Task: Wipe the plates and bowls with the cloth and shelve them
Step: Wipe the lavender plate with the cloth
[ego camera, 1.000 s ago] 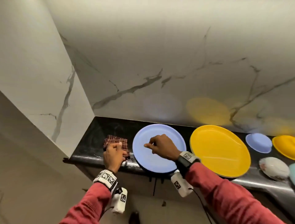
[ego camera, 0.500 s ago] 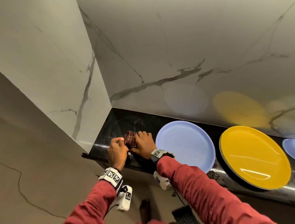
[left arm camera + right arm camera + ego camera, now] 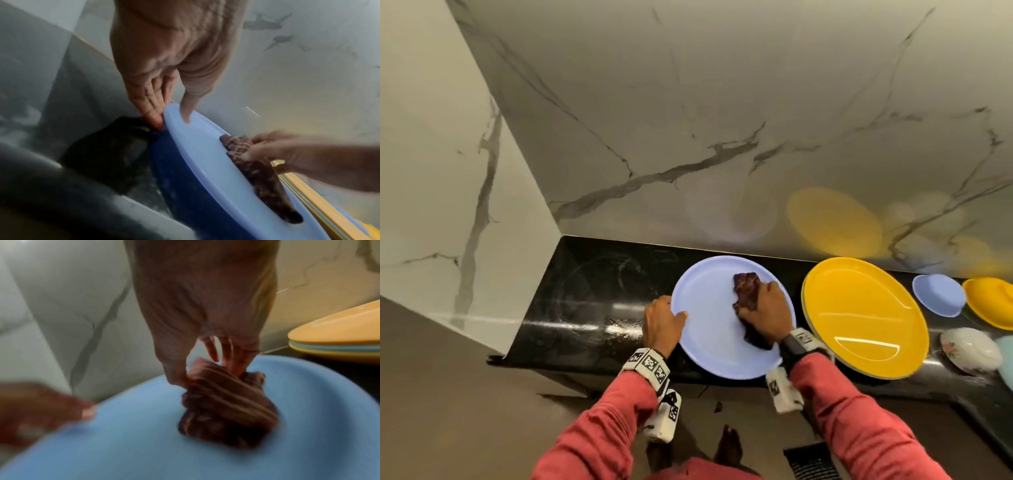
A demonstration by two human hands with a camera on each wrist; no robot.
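The left hand [image 3: 661, 323] pinches the blue plate [image 3: 709, 325] rim; the left wrist view shows fingers [image 3: 153, 113] beneath it. The right hand [image 3: 767, 313], earlier beside the plate, now grips the checked cloth [image 3: 747, 291] on it.

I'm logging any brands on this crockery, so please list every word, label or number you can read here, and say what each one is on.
No readable text in any view.
Wrist bands: black-and-white square marker patterns only, no letters or numbers.
Blue plate, yellow plate, cloth: no print or brand visible; the cloth shows only a checked weave.
White bowl: a small floral motif, no words.
Both wrist views are too blurred to show fine print.
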